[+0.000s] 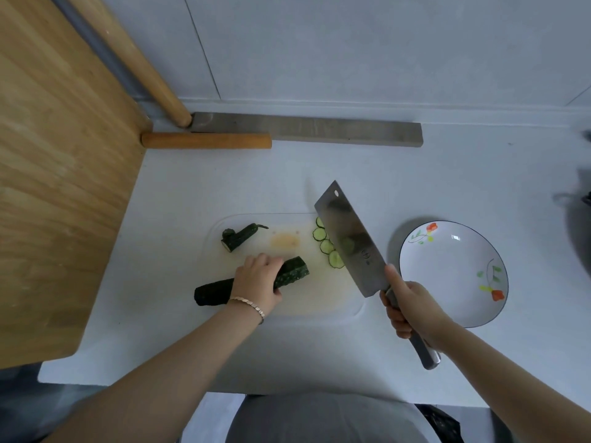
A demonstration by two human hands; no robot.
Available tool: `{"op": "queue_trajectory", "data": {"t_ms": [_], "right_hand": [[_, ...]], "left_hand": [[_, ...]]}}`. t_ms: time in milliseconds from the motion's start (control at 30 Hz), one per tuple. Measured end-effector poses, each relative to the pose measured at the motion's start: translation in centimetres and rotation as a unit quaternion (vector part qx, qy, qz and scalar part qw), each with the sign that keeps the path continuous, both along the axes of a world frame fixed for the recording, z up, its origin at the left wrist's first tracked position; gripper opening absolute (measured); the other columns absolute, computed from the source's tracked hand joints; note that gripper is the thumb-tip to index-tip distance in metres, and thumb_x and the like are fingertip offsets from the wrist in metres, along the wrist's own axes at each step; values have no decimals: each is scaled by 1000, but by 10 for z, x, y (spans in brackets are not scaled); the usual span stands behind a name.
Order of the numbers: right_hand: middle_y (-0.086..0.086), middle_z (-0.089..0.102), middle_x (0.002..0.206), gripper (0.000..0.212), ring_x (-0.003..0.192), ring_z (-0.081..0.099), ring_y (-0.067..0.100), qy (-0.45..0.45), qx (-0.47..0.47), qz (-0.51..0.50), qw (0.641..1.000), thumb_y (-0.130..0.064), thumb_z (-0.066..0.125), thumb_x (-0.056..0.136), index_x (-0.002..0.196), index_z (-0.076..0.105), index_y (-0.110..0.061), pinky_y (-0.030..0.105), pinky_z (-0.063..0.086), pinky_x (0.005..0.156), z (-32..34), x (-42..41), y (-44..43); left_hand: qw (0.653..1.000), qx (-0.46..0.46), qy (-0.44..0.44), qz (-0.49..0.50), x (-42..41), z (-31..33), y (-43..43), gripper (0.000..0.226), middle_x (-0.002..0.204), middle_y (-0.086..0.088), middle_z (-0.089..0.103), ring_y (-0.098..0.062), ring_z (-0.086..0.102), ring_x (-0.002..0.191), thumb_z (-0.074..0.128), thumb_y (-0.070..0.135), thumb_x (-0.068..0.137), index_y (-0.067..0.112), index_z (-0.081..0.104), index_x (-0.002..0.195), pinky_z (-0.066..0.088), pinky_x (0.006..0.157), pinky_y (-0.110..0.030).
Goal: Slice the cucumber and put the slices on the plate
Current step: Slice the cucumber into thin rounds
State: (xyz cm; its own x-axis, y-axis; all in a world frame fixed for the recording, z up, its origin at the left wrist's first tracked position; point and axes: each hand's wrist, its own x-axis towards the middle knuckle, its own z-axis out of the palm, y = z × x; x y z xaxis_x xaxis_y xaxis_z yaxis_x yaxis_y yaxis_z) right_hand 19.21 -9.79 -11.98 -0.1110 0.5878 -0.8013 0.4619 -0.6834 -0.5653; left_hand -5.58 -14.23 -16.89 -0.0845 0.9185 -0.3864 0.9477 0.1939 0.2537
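Note:
A dark green cucumber (292, 273) lies on the white cutting board (319, 302), cut end pointing right. My left hand (257, 279) grips it around the middle. My right hand (411, 310) holds the handle of a wide cleaver (348, 241), whose blade is tilted up above the board's right part, one slice stuck to its face. Several thin cucumber slices (324, 246) lie in a row on the board just left of the blade. The cut-off stem end (240, 238) rests at the board's far left. A white plate (454, 273) with flower prints stands to the right, holding nothing.
A large wooden board (57, 174) leans at the left. Two wooden rolling pins (208, 140) and a grey stone bar (319, 129) lie along the back wall. A dark pot (579, 225) shows at the right edge. The counter's front edge runs near my body.

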Motion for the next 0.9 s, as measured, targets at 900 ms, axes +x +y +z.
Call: {"op": "queue_trajectory", "data": {"t_ms": [900], "right_hand": [[0,25,45,59,35,20,13,-58,2,80,995,-63,36,89,55,29,-15,18,20,44,8,-45,-6]], "left_hand": [[980,102,-120,125,32,-22,4,31,108,2,62,-20,54,99,63,35,79,26,61,109,36,86,-32]]}}
